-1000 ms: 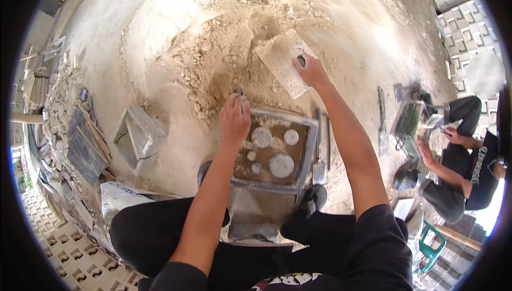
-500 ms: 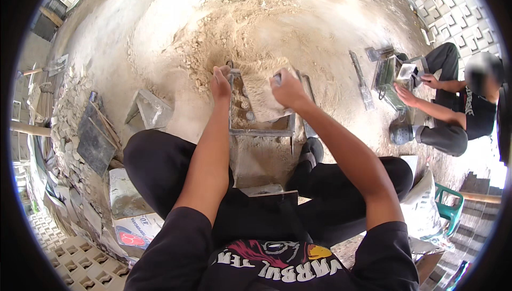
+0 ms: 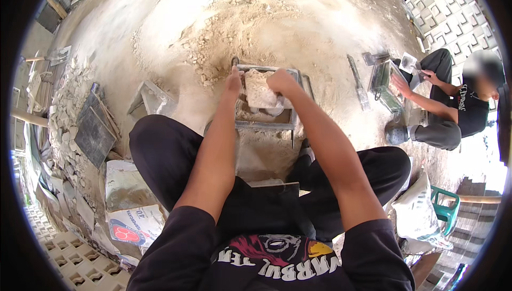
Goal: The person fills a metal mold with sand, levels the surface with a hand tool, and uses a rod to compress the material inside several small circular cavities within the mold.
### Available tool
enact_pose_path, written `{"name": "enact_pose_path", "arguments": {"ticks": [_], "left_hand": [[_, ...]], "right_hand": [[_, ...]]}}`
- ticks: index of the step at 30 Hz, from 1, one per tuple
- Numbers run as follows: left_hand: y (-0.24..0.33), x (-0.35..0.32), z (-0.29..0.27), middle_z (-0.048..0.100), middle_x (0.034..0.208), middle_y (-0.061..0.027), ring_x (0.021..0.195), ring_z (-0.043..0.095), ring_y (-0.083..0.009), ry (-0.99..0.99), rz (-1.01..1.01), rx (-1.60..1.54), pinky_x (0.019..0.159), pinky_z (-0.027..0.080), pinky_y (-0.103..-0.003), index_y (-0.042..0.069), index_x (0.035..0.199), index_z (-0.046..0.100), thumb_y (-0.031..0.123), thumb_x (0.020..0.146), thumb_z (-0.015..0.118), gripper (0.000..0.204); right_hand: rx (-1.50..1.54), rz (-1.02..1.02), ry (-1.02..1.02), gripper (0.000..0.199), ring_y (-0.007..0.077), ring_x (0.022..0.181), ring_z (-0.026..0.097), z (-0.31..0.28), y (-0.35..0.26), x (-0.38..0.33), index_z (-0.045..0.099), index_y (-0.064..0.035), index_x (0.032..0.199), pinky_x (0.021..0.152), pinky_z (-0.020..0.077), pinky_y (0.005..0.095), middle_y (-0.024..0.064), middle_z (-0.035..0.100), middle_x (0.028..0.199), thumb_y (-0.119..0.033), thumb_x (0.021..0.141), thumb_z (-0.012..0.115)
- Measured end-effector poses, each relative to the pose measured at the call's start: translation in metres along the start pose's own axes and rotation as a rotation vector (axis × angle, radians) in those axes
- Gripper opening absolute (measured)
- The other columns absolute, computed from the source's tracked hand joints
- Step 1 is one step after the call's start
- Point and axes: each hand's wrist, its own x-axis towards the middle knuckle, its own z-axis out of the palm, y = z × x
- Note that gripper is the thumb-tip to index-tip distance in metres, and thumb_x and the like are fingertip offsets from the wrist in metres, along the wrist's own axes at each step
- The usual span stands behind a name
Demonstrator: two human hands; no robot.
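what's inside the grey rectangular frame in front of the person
Brown sandy material and a rounded grey shape show inside the frame. The right hand holds a pale, flat, sand-loaded plate over it, hiding whatever lies directly beneath.

Toward twelve o'clock, the dusty mould frame (image 3: 264, 126) looks like dull, rough metal; farther out at twelve, the heap (image 3: 229, 35) is coarse and crumbly. The chair (image 3: 446, 217) at four is smooth plastic; the trousers (image 3: 165, 158), matt cloth.

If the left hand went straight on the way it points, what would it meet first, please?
Probably the dark handle on the frame, just ahead of the left hand, though depth is unclear.
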Motion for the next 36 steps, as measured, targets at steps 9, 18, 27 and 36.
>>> {"name": "enact_pose_path", "arguments": {"ticks": [9,18,27,36], "left_hand": [[0.000,-0.003,0.026,0.063,0.120,-0.0177,0.109,0.060,-0.0241,0.196,-0.075,-0.164,0.097,0.042,-0.035,-0.008,0.122,0.059,0.058,0.100,0.024,0.077],[0.023,-0.019,0.032,0.066,0.111,-0.0205,0.101,0.063,-0.0336,0.147,0.319,0.858,0.090,0.048,-0.041,-0.003,0.113,0.063,0.048,0.101,0.032,0.061],[0.050,-0.035,0.067,0.063,0.108,-0.0230,0.104,0.058,-0.0404,-0.270,0.567,1.125,0.092,0.045,-0.048,0.000,0.109,0.061,0.031,0.099,0.043,0.038],[0.042,-0.037,0.032,0.064,0.111,-0.0207,0.107,0.059,-0.0375,-0.085,0.584,1.314,0.094,0.046,-0.046,0.000,0.109,0.061,0.030,0.096,0.047,0.036]], "right_hand": [[0.019,-0.026,-0.145,0.019,0.0269,0.055,0.065,-0.019,0.014,0.006,0.068,-0.0013,0.056,0.055,0.0521,0.0372,0.0162,0.065,0.059,-0.011,0.070,0.059],[0.007,0.075,-0.367,0.024,0.0127,0.049,0.049,-0.086,0.043,-0.005,0.069,0.0022,0.092,0.047,0.0423,0.0290,0.0086,0.059,0.064,-0.017,0.088,0.056],[0.404,0.256,-0.013,0.036,0.0140,0.048,0.051,-0.175,0.104,-0.131,0.060,0.0042,0.110,0.044,0.0405,0.0312,0.0088,0.058,0.067,-0.027,0.091,0.058],[0.443,0.277,0.018,0.042,0.0157,0.051,0.053,-0.150,0.156,-0.151,0.059,0.0055,0.114,0.047,0.0432,0.0329,0.0084,0.057,0.066,-0.029,0.091,0.060]]}}
